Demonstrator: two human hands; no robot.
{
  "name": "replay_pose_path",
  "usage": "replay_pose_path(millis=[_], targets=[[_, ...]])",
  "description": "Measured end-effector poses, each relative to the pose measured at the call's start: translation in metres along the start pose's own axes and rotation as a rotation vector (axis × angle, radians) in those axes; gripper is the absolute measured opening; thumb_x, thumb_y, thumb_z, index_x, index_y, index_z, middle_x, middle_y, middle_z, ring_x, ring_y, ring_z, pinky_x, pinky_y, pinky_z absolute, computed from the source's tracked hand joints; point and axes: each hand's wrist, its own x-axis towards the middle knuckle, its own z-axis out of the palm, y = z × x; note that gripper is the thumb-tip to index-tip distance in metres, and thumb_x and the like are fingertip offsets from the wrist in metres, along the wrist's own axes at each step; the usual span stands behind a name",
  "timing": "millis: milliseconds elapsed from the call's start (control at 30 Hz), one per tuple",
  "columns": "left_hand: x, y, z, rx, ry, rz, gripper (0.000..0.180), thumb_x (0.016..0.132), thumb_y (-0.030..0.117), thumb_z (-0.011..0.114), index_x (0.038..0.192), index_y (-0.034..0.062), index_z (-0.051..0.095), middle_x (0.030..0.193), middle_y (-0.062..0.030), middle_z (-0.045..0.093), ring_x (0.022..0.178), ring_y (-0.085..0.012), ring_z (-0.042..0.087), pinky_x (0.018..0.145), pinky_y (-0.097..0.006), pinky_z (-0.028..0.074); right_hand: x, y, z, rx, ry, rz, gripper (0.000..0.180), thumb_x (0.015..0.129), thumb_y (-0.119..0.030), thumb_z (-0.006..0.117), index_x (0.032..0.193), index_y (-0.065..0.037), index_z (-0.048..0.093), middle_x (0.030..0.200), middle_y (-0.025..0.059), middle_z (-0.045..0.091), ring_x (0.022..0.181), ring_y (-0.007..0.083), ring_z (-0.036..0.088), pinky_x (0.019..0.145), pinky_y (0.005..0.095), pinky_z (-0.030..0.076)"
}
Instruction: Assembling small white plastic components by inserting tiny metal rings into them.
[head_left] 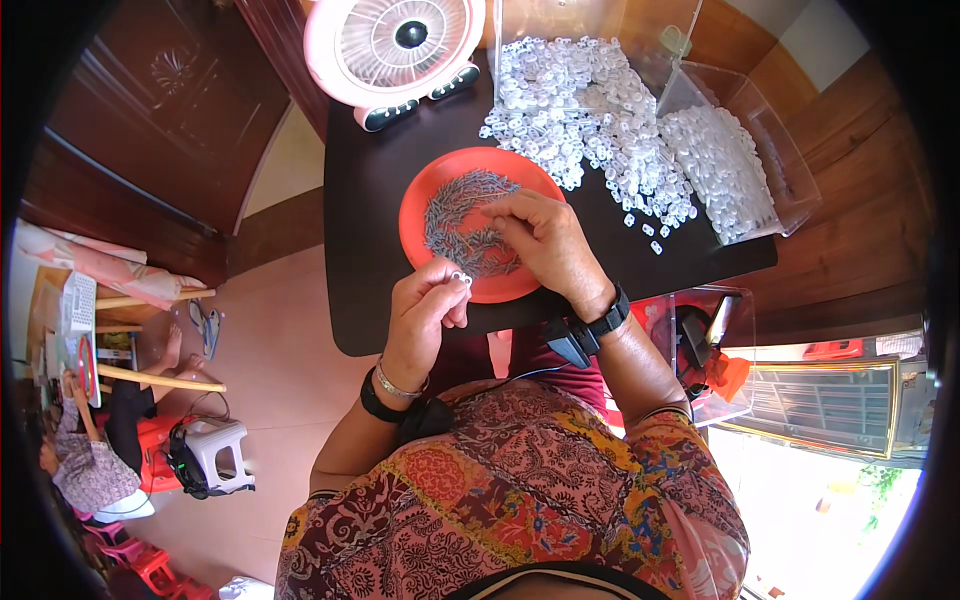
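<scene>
My left hand (422, 305) is closed at the near rim of a red plastic plate (411, 226), pinching a small white plastic piece with two holes (461, 279) between thumb and forefinger. Over the plate, my right hand (548, 242) reaches in from the right with its thumb and fingers drawn together. Whatever is between those fingertips is too small to make out. Many thin grey metal screws (455, 212) lie in the plate, heaped around its sides, with red bottom showing in the middle.
A large pile of small white plastic pieces (590, 110) spreads across the dark table (365, 260). Beside it, a clear bin (790, 190) holds more. A pink-rimmed fan (395, 50) stands at the back left. Far left, another person (95, 470) sits near a grey stool (220, 450).
</scene>
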Motion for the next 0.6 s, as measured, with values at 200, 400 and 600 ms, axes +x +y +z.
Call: replay_pose_path(millis=[200,400,600], targets=[[-0.0005,-0.0012,-0.0028,0.003,0.010,0.008,0.020,0.088,0.016,0.050,0.073,0.0023,0.051,0.059,-0.0009,0.048,0.053,-0.0075,0.043,0.051,-0.022,0.033,0.0008,-0.0061,-0.0035,0.036,-0.121,0.129,0.011,0.087,-0.001,0.058,0.096,0.001,0.063,0.077,0.0028,0.063,0.070,0.0067,0.058,0.063,0.0230,0.048],[-0.0003,-0.0010,-0.0040,-0.002,0.010,0.007,0.020,0.088,0.016,0.050,0.073,0.0022,0.051,0.059,-0.0010,0.049,0.053,-0.0076,0.043,0.051,-0.022,0.033,0.0020,-0.0077,-0.0050,0.055,-0.120,0.228,0.007,0.087,-0.006,0.062,0.090,0.000,0.062,0.068,-0.0005,0.061,0.062,0.0058,0.055,0.056,0.0234,0.046],[0.0000,0.0038,-0.0007,0.019,0.026,-0.021,0.019,0.085,0.015,0.048,0.070,0.0036,0.050,0.059,-0.0025,0.049,0.053,-0.0109,0.045,0.053,-0.024,0.036,0.0016,-0.0075,-0.0065,-0.165,-0.042,0.151,0.014,0.086,-0.014,0.067,0.083,-0.002,0.061,0.061,-0.0002,0.056,0.057,0.0051,0.052,0.051,0.0246,0.042]])
